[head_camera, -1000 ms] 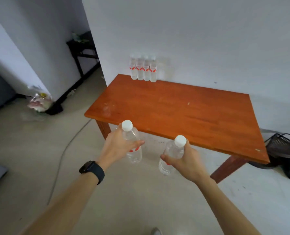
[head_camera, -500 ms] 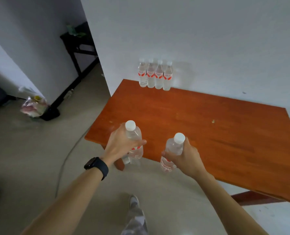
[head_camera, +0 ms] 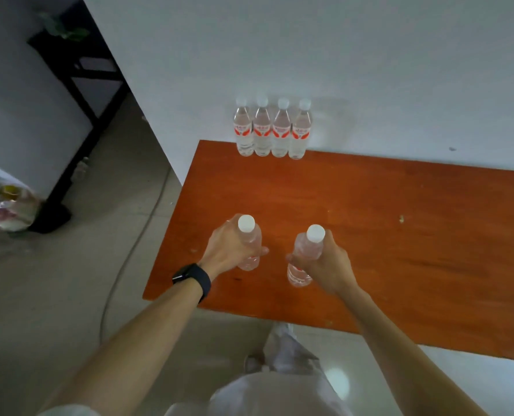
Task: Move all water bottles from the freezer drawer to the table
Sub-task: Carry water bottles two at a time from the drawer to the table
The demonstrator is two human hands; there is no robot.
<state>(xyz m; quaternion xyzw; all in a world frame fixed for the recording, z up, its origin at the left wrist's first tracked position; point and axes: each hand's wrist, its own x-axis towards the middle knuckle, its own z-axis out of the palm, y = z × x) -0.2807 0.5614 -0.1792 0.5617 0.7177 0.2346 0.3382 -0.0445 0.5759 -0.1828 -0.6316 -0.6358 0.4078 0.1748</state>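
Observation:
I hold two clear water bottles with white caps over the near left part of the orange-brown wooden table (head_camera: 399, 259). My left hand (head_camera: 230, 250), with a dark watch on its wrist, grips the left bottle (head_camera: 249, 235) upright. My right hand (head_camera: 324, 262) grips the right bottle (head_camera: 305, 253), which tilts slightly. Whether the bottle bases touch the tabletop I cannot tell. Several more bottles with red labels (head_camera: 272, 130) stand in a row at the table's far left edge against the white wall. The freezer drawer is out of view.
A black stand (head_camera: 78, 85) stands against the wall at the left, a plastic bag (head_camera: 8, 208) lies on the floor near its foot, and a cable (head_camera: 123, 265) runs along the floor beside the table. My legs (head_camera: 279, 370) are close to the table's near edge.
I have stepped up to the table. Both hands with their bottles have moved forward from in front of the near edge to over the tabletop.

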